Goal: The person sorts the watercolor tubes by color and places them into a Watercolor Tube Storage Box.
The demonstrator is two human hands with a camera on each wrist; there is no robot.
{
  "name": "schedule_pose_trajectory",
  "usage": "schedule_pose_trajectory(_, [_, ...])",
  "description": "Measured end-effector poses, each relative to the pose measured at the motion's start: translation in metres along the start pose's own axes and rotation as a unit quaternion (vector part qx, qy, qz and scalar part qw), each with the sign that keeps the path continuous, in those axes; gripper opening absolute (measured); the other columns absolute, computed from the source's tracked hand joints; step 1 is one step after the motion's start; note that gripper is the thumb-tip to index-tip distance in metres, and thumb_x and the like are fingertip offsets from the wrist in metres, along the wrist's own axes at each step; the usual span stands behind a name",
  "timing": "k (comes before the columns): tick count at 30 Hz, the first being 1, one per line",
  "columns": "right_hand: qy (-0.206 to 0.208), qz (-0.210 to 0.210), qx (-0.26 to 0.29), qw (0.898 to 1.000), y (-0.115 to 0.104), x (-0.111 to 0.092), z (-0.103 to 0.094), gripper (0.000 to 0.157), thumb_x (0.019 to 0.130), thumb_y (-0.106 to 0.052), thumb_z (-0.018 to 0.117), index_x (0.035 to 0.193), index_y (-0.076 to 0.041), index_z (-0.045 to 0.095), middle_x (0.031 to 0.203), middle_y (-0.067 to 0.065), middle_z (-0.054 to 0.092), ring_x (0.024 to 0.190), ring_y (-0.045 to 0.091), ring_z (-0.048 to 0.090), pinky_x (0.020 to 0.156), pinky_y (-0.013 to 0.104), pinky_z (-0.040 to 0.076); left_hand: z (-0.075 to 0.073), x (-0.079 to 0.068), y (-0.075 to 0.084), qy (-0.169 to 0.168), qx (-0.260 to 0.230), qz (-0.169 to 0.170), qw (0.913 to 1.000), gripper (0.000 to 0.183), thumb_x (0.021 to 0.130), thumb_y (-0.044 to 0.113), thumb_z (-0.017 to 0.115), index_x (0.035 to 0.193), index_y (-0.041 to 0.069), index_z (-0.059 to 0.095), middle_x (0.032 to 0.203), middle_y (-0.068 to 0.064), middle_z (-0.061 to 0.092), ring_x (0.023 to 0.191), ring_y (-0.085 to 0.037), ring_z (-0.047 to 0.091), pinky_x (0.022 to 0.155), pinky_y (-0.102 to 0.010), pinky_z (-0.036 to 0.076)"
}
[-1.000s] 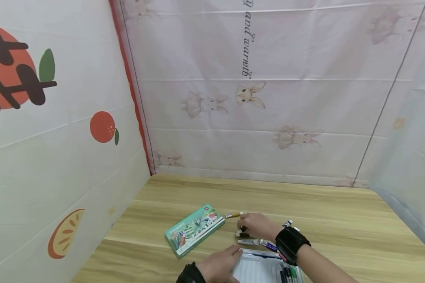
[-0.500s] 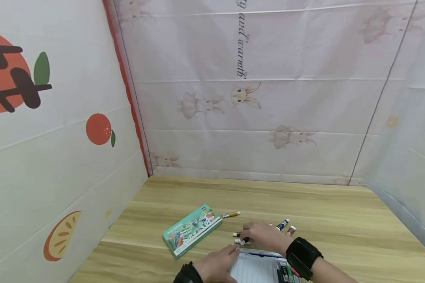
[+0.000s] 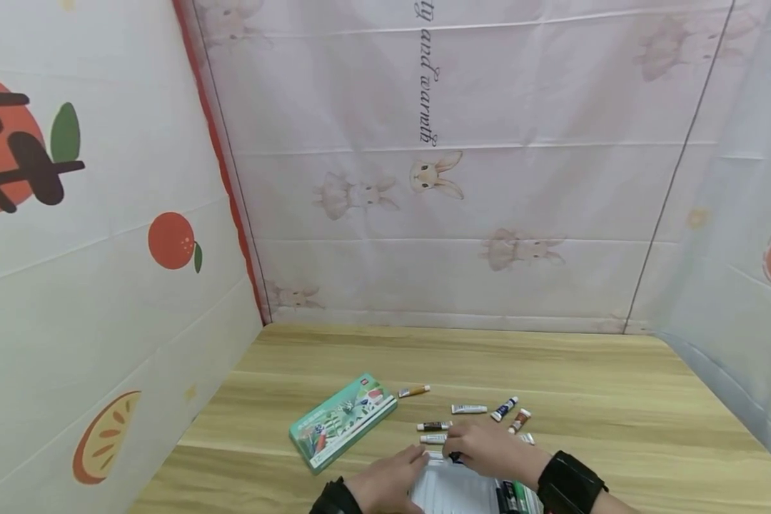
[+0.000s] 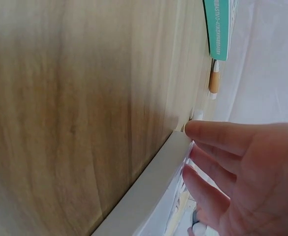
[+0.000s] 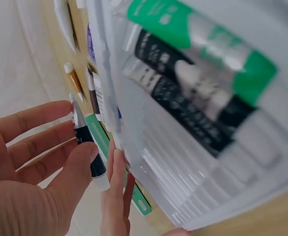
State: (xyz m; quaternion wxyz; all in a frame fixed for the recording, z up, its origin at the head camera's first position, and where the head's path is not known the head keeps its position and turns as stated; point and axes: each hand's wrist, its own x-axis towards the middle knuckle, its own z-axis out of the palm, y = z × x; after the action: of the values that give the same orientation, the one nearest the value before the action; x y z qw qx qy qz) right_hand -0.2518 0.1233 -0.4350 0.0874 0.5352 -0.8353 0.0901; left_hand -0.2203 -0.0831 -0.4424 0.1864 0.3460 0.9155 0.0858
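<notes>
My right hand (image 3: 491, 448) pinches a dark paint tube (image 5: 98, 168) with a white cap between thumb and fingers, over the far edge of a white ribbed tray (image 3: 456, 492). The right wrist view shows the tube tilted beside the tray's rim. My left hand (image 3: 385, 484) rests at the tray's left side, its fingers (image 4: 217, 135) nearly straight against the rim. Lying side by side at one end of the tray are a green tube (image 5: 158, 22) and two black tubes (image 5: 190, 115); its other grooves show bare.
A green paint box (image 3: 343, 422) lies left of the tray. Beyond the tray are scattered a yellow-brown tube (image 3: 414, 391), a white tube (image 3: 469, 409), a blue tube (image 3: 504, 409), a brown tube (image 3: 520, 421) and a black-labelled tube (image 3: 433, 426). Printed cloth walls (image 3: 385, 271) enclose the table.
My right hand has drawn back from the scattered tubes to the tray's far edge, carrying the dark tube. My left hand stays at the tray. The head view has turned slightly right.
</notes>
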Motion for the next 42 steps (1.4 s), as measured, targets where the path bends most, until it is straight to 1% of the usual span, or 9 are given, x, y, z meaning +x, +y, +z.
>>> schedule_pose_trajectory(4, [-0.005, 0.003, 0.008, 1.0, -0.003, -0.006, 0.0, 0.023, 0.068, -0.004, 0.062, 0.086, -0.018, 0.062, 0.081, -0.012, 0.052, 0.068, -0.004, 0.045, 0.054, 0.009, 0.038, 0.001, 0.0, -0.001, 0.002, -0.008, -0.008, 0.9999, 0.074, 0.067, 0.051, 0.055, 0.125, 0.009, 0.034, 0.129, -0.003, 0.028, 0.115, -0.014, 0.026, 0.087, -0.027, 0.032])
schedule_pose_trajectory(11, [0.002, 0.008, 0.012, 1.0, -0.011, -0.019, 0.005, 0.024, 0.068, -0.004, 0.062, 0.087, -0.019, 0.062, 0.083, -0.013, 0.053, 0.073, -0.004, 0.047, 0.056, 0.009, 0.04, 0.003, 0.0, -0.002, 0.007, -0.008, -0.006, 0.9999, 0.075, 0.066, 0.053, 0.054, 0.124, 0.01, 0.035, 0.127, -0.002, 0.029, 0.114, -0.013, 0.028, 0.086, -0.026, 0.033])
schedule_pose_trajectory(14, [0.004, 0.001, 0.015, 1.0, -0.014, -0.023, 0.007, 0.024, 0.068, -0.005, 0.062, 0.087, -0.019, 0.062, 0.083, -0.013, 0.051, 0.072, -0.005, 0.046, 0.055, 0.009, 0.039, 0.003, 0.0, -0.002, 0.006, -0.012, -0.005, 0.9999, 0.075, 0.067, 0.053, 0.054, 0.124, 0.01, 0.035, 0.128, -0.001, 0.029, 0.114, -0.012, 0.028, 0.086, -0.026, 0.033])
schedule_pose_trajectory(19, [0.016, -0.021, 0.02, 0.999, -0.018, -0.03, 0.009, 0.023, 0.068, -0.005, 0.062, 0.087, -0.019, 0.061, 0.084, -0.012, 0.051, 0.072, -0.005, 0.045, 0.056, 0.007, 0.038, 0.004, -0.001, -0.002, 0.019, -0.001, 0.006, 0.9998, 0.075, 0.067, 0.052, 0.055, 0.125, 0.008, 0.034, 0.128, -0.003, 0.028, 0.114, -0.013, 0.028, 0.085, -0.026, 0.034])
schedule_pose_trajectory(24, [0.021, -0.036, 0.036, 0.998, -0.02, -0.036, 0.01, 0.024, 0.068, -0.006, 0.063, 0.089, -0.017, 0.06, 0.086, -0.012, 0.052, 0.074, -0.006, 0.044, 0.058, 0.007, 0.038, 0.003, -0.003, 0.0, 0.022, -0.004, -0.001, 0.9998, 0.076, 0.066, 0.052, 0.056, 0.125, 0.009, 0.034, 0.128, -0.002, 0.028, 0.113, -0.013, 0.029, 0.085, -0.026, 0.034])
schedule_pose_trajectory(27, [0.03, -0.039, 0.048, 0.998, -0.022, -0.039, 0.011, 0.022, 0.07, -0.007, 0.063, 0.09, -0.016, 0.06, 0.085, -0.012, 0.052, 0.073, -0.007, 0.043, 0.058, 0.005, 0.037, 0.002, -0.003, 0.001, 0.021, -0.003, -0.002, 0.9998, 0.075, 0.066, 0.051, 0.056, 0.124, 0.009, 0.035, 0.128, -0.002, 0.029, 0.113, -0.013, 0.029, 0.085, -0.026, 0.034])
schedule_pose_trajectory(31, [0.03, -0.032, 0.064, 0.997, -0.023, -0.044, 0.012, 0.022, 0.072, -0.007, 0.061, 0.091, -0.016, 0.059, 0.086, -0.013, 0.052, 0.074, -0.008, 0.043, 0.057, 0.005, 0.037, 0.003, -0.003, 0.002, 0.021, -0.001, 0.0, 0.9998, 0.075, 0.066, 0.051, 0.056, 0.124, 0.009, 0.035, 0.128, -0.002, 0.029, 0.114, -0.013, 0.028, 0.086, -0.026, 0.033])
schedule_pose_trajectory(38, [0.025, -0.04, 0.046, 0.998, -0.02, -0.055, 0.013, 0.021, 0.07, -0.008, 0.062, 0.089, -0.017, 0.058, 0.086, -0.012, 0.051, 0.075, -0.006, 0.043, 0.058, 0.006, 0.037, 0.004, -0.002, 0.002, 0.025, -0.002, -0.005, 0.9997, 0.078, 0.064, 0.053, 0.056, 0.124, 0.009, 0.035, 0.128, -0.003, 0.029, 0.114, -0.014, 0.028, 0.087, -0.027, 0.033])
schedule_pose_trajectory(42, [0.032, -0.048, 0.035, 0.998, -0.017, -0.059, 0.014, 0.021, 0.068, -0.007, 0.063, 0.086, -0.018, 0.058, 0.084, -0.012, 0.05, 0.073, -0.006, 0.042, 0.058, 0.005, 0.036, 0.004, -0.001, 0.001, 0.026, 0.006, -0.004, 0.9996, 0.079, 0.063, 0.054, 0.056, 0.124, 0.01, 0.035, 0.128, -0.004, 0.029, 0.114, -0.015, 0.028, 0.087, -0.027, 0.032])
